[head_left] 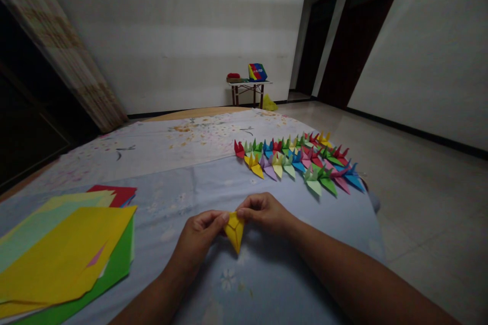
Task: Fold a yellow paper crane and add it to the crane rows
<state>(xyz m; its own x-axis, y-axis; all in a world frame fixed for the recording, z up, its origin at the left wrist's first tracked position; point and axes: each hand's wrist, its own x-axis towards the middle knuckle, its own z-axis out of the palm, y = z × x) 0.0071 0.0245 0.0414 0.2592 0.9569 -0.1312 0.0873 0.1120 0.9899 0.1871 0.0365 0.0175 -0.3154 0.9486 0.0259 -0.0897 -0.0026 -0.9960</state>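
A small piece of folded yellow paper (235, 231) is held up between my two hands, its narrow point towards me and crease lines showing on its face. My left hand (204, 231) pinches its upper left edge between thumb and fingers. At the upper right corner, my right hand (265, 212) grips it the same way. The fingertips behind the paper are hidden. Beyond my right hand stand several rows of folded paper cranes (288, 165) in many colours.
To the left lies a loose stack of coloured paper sheets (68, 249), yellow on top. A blue flowered cloth (160, 213) covers the near table, with a white flowered cloth (152, 142) beyond. Farther back, a small table (249, 84) by the wall carries a colourful bag (257, 72).
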